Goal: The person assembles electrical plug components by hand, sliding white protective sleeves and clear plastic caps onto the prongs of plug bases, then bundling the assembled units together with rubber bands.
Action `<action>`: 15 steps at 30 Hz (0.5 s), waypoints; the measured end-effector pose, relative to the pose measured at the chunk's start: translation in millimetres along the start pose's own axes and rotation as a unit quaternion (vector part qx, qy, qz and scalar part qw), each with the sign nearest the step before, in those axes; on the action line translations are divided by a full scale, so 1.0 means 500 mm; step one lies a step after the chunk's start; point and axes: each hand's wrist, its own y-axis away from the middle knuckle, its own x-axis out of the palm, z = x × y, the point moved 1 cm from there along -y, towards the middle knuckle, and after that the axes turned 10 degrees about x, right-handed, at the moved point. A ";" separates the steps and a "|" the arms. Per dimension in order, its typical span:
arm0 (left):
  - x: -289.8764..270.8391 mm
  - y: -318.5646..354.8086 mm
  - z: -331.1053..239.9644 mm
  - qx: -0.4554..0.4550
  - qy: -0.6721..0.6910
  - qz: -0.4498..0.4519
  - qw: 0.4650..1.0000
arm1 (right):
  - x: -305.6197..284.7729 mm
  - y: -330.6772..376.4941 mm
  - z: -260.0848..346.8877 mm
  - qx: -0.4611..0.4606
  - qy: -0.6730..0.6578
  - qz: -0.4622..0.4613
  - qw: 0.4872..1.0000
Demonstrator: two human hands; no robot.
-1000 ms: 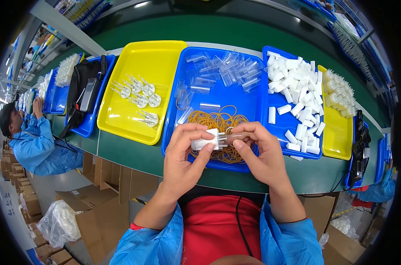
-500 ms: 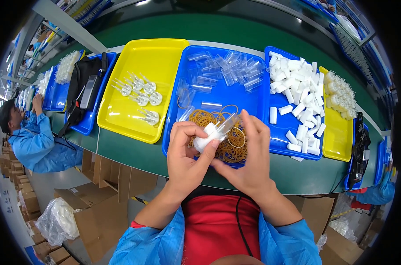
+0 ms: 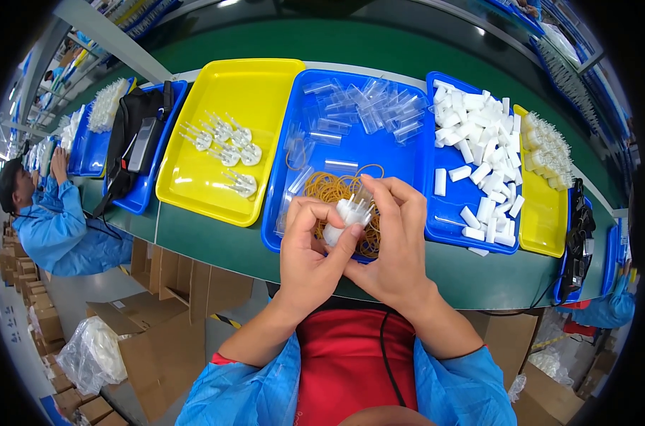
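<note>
My left hand (image 3: 312,245) pinches a white pronged plug (image 3: 335,233) between thumb and fingers, prongs pointing up and to the right. My right hand (image 3: 397,238) curls in from the other side, its fingertips at a clear plastic tube (image 3: 363,193) by the prongs; the fingers partly cover it. Both hands are over the near end of a blue tray (image 3: 390,157). Beneath them lies a heap of tan rubber bands (image 3: 328,186). More clear tubes (image 3: 371,117) are scattered at that tray's far end.
Left of it, a yellow tray (image 3: 230,82) holds several white pronged plugs (image 3: 224,154). To the right, another blue tray (image 3: 447,209) carries many white blocks (image 3: 482,135), beside a yellow tray (image 3: 539,231) of bristly white pieces (image 3: 545,149). A co-worker (image 3: 60,220) works at far left.
My right fingers have closed in toward the plug, and the clear tube that stuck out toward them is now mostly covered. The plug has shifted slightly right.
</note>
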 end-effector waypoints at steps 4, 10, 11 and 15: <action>0.004 -0.001 -0.011 -0.024 0.109 -0.039 0.993 | -0.005 0.000 -0.002 0.005 -0.014 0.001 1.000; 0.000 0.002 -0.012 -0.048 0.175 -0.046 0.982 | -0.010 -0.003 0.003 0.013 0.006 0.000 1.000; 0.001 0.002 -0.012 -0.048 0.175 -0.045 0.982 | -0.010 -0.004 0.001 0.006 0.028 -0.008 1.000; -0.002 0.008 0.001 -0.064 0.221 -0.041 0.972 | -0.009 0.002 0.004 0.010 0.007 -0.014 1.000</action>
